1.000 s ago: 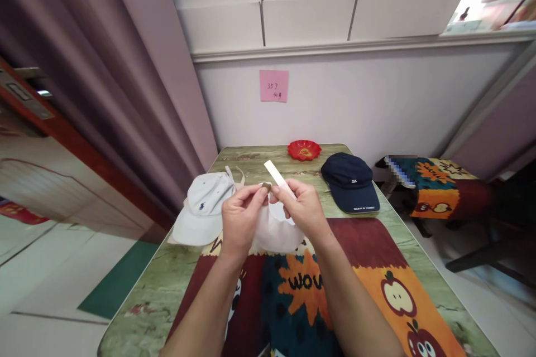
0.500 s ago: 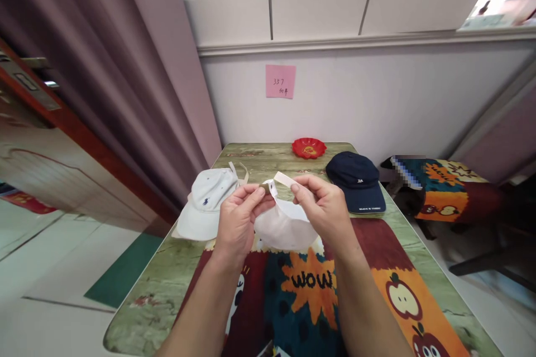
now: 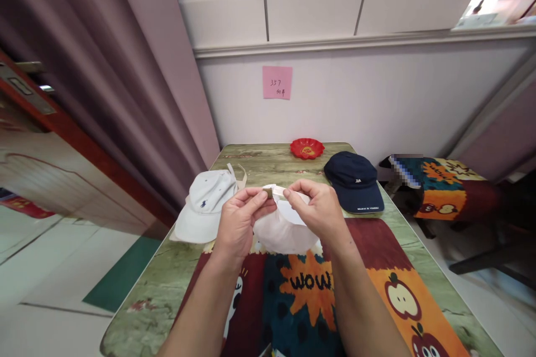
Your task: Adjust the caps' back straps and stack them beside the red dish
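Observation:
A pale cap hangs between my hands above the patterned cloth, its strap side toward the top. My left hand pinches the strap end with a brownish buckle piece. In my right hand is the other, whitish strap end, held between thumb and fingers. Both strap ends meet at the buckle; whether one passes through it cannot be told. Left of my left hand lies a light cap with a small dark logo, another brim edge showing beneath it. A navy cap rests beyond my right hand.
A red scalloped dish stands at the back of the green table. The cloth runs toward me. A pink note is on the wall. A stool with a patterned cover stands at the right; a curtain hangs left.
My right hand has moved slightly left and down, bringing its strap end against the buckle piece in my left hand. The raised strap end now lies lower and flatter.

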Available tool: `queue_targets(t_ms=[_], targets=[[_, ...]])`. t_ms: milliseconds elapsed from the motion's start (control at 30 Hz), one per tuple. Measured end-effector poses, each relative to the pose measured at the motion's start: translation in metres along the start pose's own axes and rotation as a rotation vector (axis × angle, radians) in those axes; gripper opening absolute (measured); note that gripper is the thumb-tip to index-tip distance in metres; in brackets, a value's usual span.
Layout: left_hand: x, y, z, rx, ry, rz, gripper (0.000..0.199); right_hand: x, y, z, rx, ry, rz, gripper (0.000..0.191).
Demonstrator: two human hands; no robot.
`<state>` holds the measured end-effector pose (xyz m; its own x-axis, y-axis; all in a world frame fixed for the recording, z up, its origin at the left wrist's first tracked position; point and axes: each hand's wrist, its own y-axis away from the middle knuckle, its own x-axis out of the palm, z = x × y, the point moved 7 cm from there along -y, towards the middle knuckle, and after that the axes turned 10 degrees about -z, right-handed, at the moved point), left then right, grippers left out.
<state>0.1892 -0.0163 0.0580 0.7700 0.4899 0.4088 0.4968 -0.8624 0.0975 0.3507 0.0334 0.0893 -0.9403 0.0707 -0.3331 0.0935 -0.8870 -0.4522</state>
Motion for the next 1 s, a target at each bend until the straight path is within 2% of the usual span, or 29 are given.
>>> queue_targets(t_ms=[333,667,900,1000], targets=[[-0.001,0.001,0.001,0.002,-0.013,-0.001,0.021,0.001,0.001,0.003,-0.029,-0.025,0.084,0.017],[0.005,0.008,0.002,-0.007,-0.097,0.041,0.026,0.001,0.002,0.010,-0.100,0.028,0.099,0.018],[-0.009,-0.002,-0.003,-0.015,-0.068,-0.028,0.027,0.000,0.000,-0.002,-0.023,-0.075,0.149,0.017],[-0.012,-0.002,-0.004,-0.019,-0.065,-0.017,0.027,-0.001,-0.001,-0.006,0.001,-0.144,0.179,0.018]])
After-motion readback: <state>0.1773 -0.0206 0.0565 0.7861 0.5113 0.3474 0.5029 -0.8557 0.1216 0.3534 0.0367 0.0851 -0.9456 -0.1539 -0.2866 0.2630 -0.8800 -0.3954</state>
